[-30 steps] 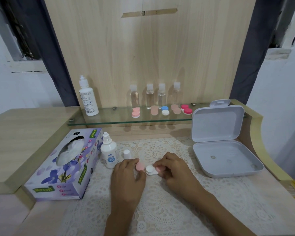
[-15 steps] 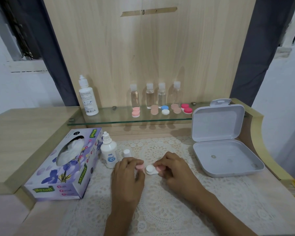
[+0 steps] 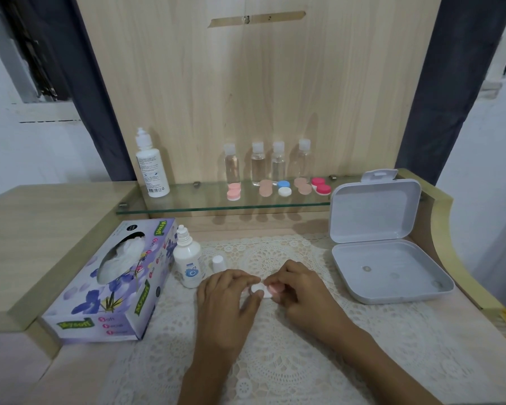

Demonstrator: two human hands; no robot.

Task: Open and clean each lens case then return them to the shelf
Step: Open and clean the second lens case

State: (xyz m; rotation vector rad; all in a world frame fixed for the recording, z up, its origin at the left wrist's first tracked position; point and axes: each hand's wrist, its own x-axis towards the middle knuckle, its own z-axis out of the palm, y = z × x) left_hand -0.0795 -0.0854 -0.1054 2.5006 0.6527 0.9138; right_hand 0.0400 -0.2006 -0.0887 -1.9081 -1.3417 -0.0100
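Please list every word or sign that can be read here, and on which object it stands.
"Mysoft": green labels on the tissue box, top and front.
Pink words on its front: too blurred.
Print on the tall white bottle on the glass shelf: too small to read.
Blue logo on the small white bottle beside the box: unreadable.

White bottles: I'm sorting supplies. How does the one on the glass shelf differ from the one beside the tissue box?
The shelf bottle is tall and slim; the short bottle is squat. The shelf bottle stands on the glass shelf, the short bottle lower on the lace mat. The shelf bottle's label carries fine print; the short bottle's shows a blue emblem. Both are white and upright.
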